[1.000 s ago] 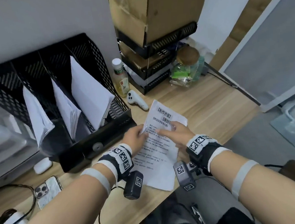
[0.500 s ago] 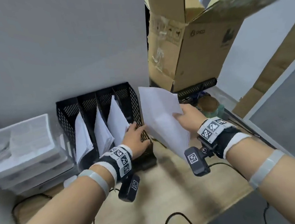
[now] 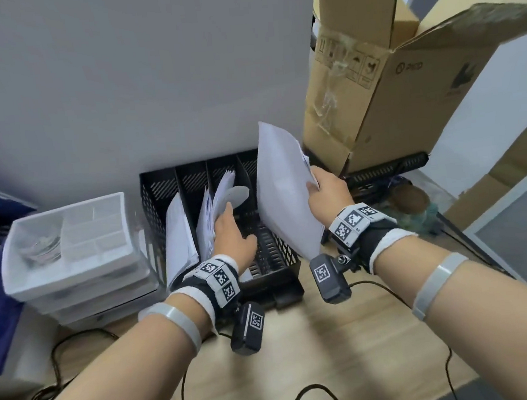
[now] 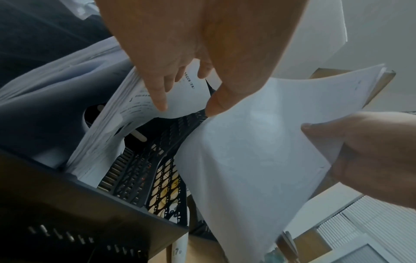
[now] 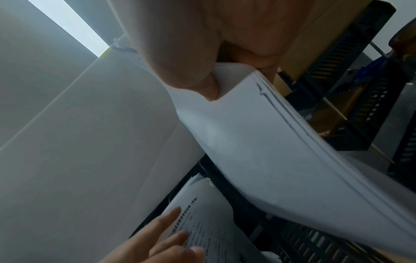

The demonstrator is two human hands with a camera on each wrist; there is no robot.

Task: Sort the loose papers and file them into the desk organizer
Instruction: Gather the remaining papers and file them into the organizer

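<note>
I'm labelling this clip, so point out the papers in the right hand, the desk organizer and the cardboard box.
papers (image 3: 284, 195), head view, middle of the top sheet.
desk organizer (image 3: 276, 258), head view, mesh side wall.
cardboard box (image 3: 406, 109), head view, front face.

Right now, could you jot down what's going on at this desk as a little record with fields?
Right hand: grips a sheaf of white papers, held above the black mesh desk organizer
Left hand: straight fingers press back the printed papers filed in a middle slot
Rightmost slot: looks empty
Left of organizer: stacked white plastic trays
Right: open cardboard box

Grey wall (image 3: 120, 84) behind wooden desk (image 3: 346, 344)
</note>
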